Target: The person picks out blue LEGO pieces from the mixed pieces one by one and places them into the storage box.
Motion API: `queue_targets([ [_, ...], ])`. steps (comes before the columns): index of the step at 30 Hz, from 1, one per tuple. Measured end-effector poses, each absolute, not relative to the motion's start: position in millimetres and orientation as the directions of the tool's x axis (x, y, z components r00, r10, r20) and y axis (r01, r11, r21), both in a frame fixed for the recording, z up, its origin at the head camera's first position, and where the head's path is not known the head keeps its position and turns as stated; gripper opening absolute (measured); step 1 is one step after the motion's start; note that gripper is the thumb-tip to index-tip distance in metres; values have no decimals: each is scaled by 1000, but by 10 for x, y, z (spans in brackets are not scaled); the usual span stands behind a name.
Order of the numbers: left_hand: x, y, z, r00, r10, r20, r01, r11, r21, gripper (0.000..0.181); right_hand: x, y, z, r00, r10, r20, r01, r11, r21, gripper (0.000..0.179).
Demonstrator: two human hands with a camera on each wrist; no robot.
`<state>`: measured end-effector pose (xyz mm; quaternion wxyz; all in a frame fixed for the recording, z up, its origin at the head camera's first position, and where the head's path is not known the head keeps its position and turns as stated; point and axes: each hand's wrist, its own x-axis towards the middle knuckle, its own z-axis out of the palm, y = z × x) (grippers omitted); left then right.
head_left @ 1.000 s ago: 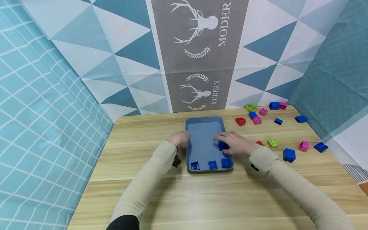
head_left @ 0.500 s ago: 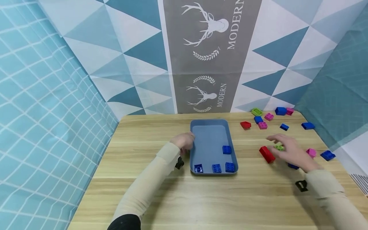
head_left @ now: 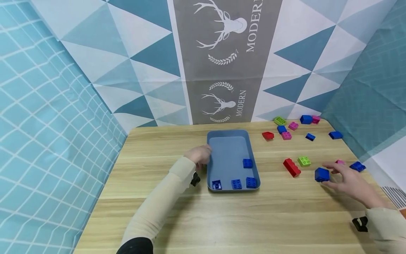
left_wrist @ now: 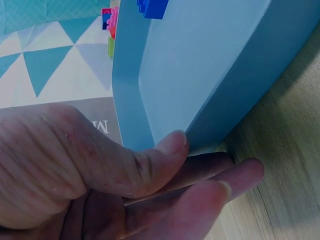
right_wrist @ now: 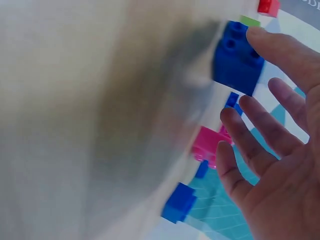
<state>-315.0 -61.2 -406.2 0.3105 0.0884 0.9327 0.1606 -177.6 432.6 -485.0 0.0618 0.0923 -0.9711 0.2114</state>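
Observation:
My left hand (head_left: 199, 155) holds the left side of a blue-grey tray (head_left: 222, 133). In the left wrist view its thumb (left_wrist: 172, 145) lies at the tray's rim and its fingers are outside the wall. Several blue bricks, one of them a studded brick (head_left: 247, 163), lie inside the tray along the right and near sides. At the right of the table my right hand (head_left: 350, 181) reaches around a tall blue brick (head_left: 321, 175), thumb and index finger spread on either side. The right wrist view shows the thumb tip overlapping this blue brick (right_wrist: 237, 67), the other fingers extended apart from it.
A long red brick (head_left: 291, 167) and a lime green brick (head_left: 304, 161) lie between tray and right hand. Another blue brick (head_left: 357, 166) is beyond the hand. Several blue, pink, green and red bricks are scattered at the back right, near the patterned wall cloth (head_left: 285, 70).
My right hand has left a blue brick in the tray and moved right across the table to the tall blue brick. My left hand stays at the tray's side.

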Motion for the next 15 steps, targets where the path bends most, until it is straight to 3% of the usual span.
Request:
queue_targets([
  [5, -3145, -604, -4063, -791, 253, -557, 51, 935, 352, 66, -1767, 4335, -4947, -970, -169, 176, -231, 869, -437, 52],
  [10, -3137, -602, -4062, -788, 250, -562, 30, 929, 370, 55, -1814, 4286, -4905, -983, -151, 105, -182, 869, -460, 45],
  [15, -3144, -608, -4048, -783, 255, -567, 35, 929, 370, 48, -1920, 4182, -4770, -979, -171, 114, -204, 871, -446, 40],
])
